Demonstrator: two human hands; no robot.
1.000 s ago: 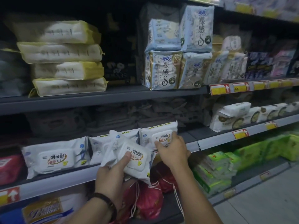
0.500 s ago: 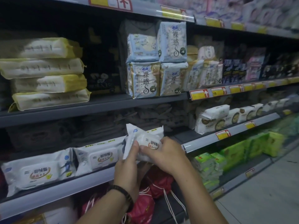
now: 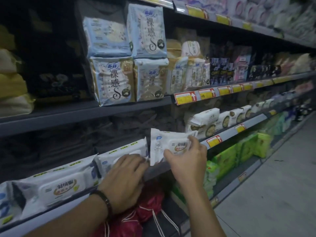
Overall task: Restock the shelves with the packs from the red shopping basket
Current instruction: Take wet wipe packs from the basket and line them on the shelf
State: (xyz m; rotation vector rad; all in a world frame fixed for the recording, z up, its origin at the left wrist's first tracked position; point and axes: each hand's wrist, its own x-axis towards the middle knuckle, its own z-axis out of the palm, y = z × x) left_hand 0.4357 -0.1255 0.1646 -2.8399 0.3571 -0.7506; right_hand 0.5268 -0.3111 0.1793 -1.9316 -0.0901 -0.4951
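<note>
A white soft plastic pack of wipes [image 3: 171,147] is pinched upright by the right hand [image 3: 186,162] at the front edge of the grey metal shelf [image 3: 155,170], while the neighbouring pack [image 3: 119,153] is pressed by the flat left hand [image 3: 126,171]; pushing in and release are judged to be needed next.

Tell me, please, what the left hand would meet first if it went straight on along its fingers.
Most likely the upright wipes pack held by the right hand, just beyond the left hand; depth is unclear.

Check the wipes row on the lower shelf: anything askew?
Yes: the rightmost wipes pack, held by the right hand, stands higher and more upright than the next pack, where the left hand rests. It isn't settled in line yet.
</note>
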